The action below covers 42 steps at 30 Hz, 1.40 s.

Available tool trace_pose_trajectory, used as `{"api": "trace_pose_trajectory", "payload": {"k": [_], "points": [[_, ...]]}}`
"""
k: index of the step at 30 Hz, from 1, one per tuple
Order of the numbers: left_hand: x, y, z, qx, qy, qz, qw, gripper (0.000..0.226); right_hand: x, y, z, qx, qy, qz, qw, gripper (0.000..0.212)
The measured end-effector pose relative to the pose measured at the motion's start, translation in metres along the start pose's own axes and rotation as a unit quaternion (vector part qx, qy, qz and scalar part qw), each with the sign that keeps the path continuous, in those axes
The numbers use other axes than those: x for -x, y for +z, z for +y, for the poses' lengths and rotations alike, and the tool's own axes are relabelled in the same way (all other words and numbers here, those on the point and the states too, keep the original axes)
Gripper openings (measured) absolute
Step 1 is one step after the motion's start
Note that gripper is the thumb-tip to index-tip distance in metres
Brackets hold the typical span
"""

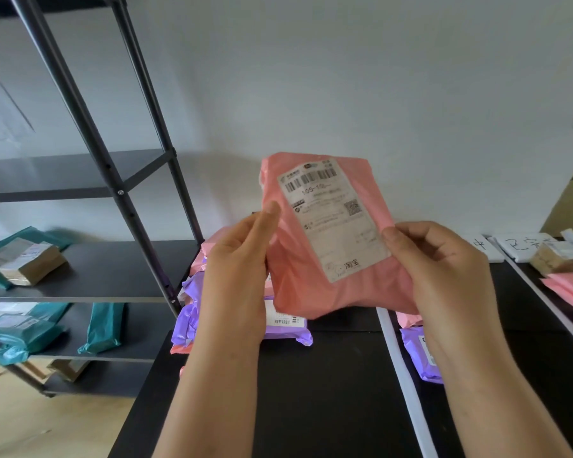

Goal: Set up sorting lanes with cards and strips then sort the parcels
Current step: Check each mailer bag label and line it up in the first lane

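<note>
Your left hand (pixel 237 259) and right hand (pixel 440 269) grip the pink parcel (pixel 328 292) by its edges above the table (pixel 311 391), label facing you, probably to choose its lane.

Label (pixel 336 219) small print illegible; card (pixel 518 247) writing partly behind a box (pixel 553 259)

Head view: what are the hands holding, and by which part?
Both hold the pink parcel: the left hand grips its left edge, the right hand pinches its right edge.
</note>
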<state>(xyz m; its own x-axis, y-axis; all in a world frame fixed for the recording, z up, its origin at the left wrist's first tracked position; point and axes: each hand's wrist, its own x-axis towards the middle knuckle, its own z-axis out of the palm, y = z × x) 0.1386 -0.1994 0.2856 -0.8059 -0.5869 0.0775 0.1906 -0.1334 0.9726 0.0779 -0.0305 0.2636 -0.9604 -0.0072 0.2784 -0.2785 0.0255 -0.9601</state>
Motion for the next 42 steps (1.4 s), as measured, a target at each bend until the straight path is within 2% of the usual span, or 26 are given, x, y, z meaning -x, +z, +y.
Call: {"api": "trace_pose_trajectory", "payload": {"k": [2, 4, 7, 11, 15, 18, 20, 25, 29, 32, 35, 38, 40, 42], "points": [[0.004, 0.003, -0.001, -0.019, -0.008, -0.034, 0.999, 0.042, 0.000, 0.000, -0.001, -0.006, 0.001, 0.028, 1.000, 0.009], [0.006, 0.005, -0.004, -0.022, -0.019, -0.046, 0.999, 0.038, 0.001, 0.000, -0.003, -0.010, 0.000, 0.047, 0.999, 0.009], [0.003, 0.004, -0.006, -0.012, -0.030, -0.028, 0.999, 0.029, 0.003, -0.001, -0.006, -0.031, 0.004, 0.050, 0.998, 0.009], [-0.001, 0.000, -0.006, 0.032, -0.040, -0.015, 0.999, 0.032, 0.004, -0.003, -0.012, -0.067, 0.034, 0.042, 0.996, 0.009], [-0.004, 0.001, -0.005, 0.149, -0.105, -0.030, 0.983, 0.061, 0.002, -0.005, -0.016, -0.143, 0.122, -0.021, 0.982, 0.010], [-0.006, 0.003, -0.008, 0.192, -0.133, -0.030, 0.972, 0.065, -0.001, -0.006, -0.014, -0.209, 0.195, -0.073, 0.955, 0.023], [-0.008, 0.002, -0.010, 0.209, -0.151, -0.019, 0.966, 0.059, -0.004, -0.005, -0.012, -0.260, 0.229, -0.090, 0.934, 0.028], [-0.010, 0.000, -0.012, 0.208, -0.199, -0.023, 0.957, 0.005, -0.009, -0.002, 0.000, -0.367, 0.289, -0.123, 0.876, 0.033], [-0.012, -0.003, -0.017, 0.236, -0.242, -0.008, 0.941, 0.002, -0.010, 0.000, 0.006, -0.407, 0.311, -0.113, 0.852, 0.029], [-0.011, -0.004, -0.017, 0.260, -0.254, -0.013, 0.932, 0.005, -0.009, 0.002, 0.005, -0.376, 0.328, -0.072, 0.864, 0.015], [-0.010, -0.005, -0.016, 0.259, -0.258, -0.014, 0.931, 0.006, -0.009, 0.003, 0.004, -0.367, 0.326, -0.056, 0.869, 0.018], [-0.010, -0.005, -0.016, 0.251, -0.245, -0.019, 0.936, 0.005, -0.009, 0.002, 0.005, -0.379, 0.304, -0.093, 0.869, 0.022], [-0.009, -0.006, -0.017, 0.220, -0.217, -0.028, 0.951, 0.011, -0.007, 0.000, 0.005, -0.337, 0.275, -0.101, 0.895, 0.028], [-0.007, -0.009, -0.018, 0.138, -0.163, -0.043, 0.976, 0.022, -0.005, -0.003, 0.004, -0.219, 0.217, -0.074, 0.948, 0.019]]}}
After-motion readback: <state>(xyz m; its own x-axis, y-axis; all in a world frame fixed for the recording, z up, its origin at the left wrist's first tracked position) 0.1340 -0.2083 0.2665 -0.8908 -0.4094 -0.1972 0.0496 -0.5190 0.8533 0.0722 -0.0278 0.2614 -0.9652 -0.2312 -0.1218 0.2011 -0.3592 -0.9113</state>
